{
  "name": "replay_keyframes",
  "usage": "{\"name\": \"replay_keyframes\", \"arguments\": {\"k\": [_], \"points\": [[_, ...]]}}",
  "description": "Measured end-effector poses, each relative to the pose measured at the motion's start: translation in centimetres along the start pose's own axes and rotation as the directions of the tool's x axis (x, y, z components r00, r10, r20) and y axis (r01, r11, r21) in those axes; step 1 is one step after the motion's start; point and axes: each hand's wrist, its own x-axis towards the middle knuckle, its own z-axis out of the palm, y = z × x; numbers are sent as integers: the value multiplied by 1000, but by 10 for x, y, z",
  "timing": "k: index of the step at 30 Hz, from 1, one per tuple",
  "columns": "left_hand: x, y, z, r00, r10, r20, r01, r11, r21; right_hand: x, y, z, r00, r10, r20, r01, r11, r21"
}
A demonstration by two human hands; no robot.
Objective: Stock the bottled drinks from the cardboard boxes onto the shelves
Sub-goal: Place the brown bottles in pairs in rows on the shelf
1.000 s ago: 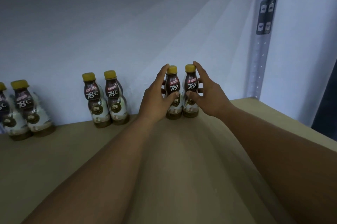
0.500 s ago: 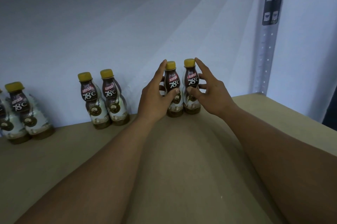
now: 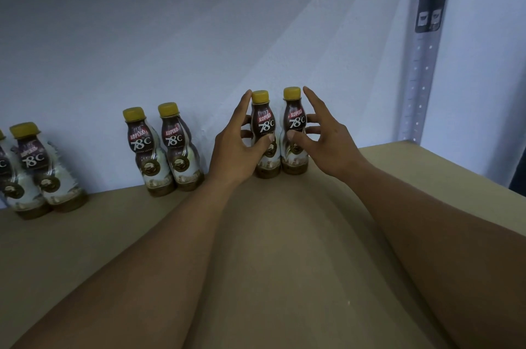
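Observation:
Two brown-labelled coffee bottles with yellow caps stand upright side by side at the back of the tan shelf (image 3: 284,235), against the wall. My left hand (image 3: 236,149) wraps the left bottle (image 3: 263,126), with the thumb on the front and the fingers behind. My right hand (image 3: 327,144) holds the right bottle (image 3: 294,121) loosely, with its thumb on the label and its index finger stretched up beside the cap. Both bottle bases rest on the shelf.
A pair of the same bottles (image 3: 165,155) stands to the left along the wall, and another pair (image 3: 37,172) stands at the far left edge. A grey perforated shelf upright (image 3: 418,78) rises at the back right corner. No cardboard box is in view.
Both hands stay around the two bottles at the same spot by the wall. The fingers of my right hand have spread slightly. The view has shifted a little.

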Motion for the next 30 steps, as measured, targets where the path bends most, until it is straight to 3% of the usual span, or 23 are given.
{"name": "replay_keyframes", "arguments": {"k": [30], "points": [[-6, -4, 4, 1000, -13, 4, 13, 999, -45, -8, 1, 5, 998, 66, 13, -66, 997, 26]]}}
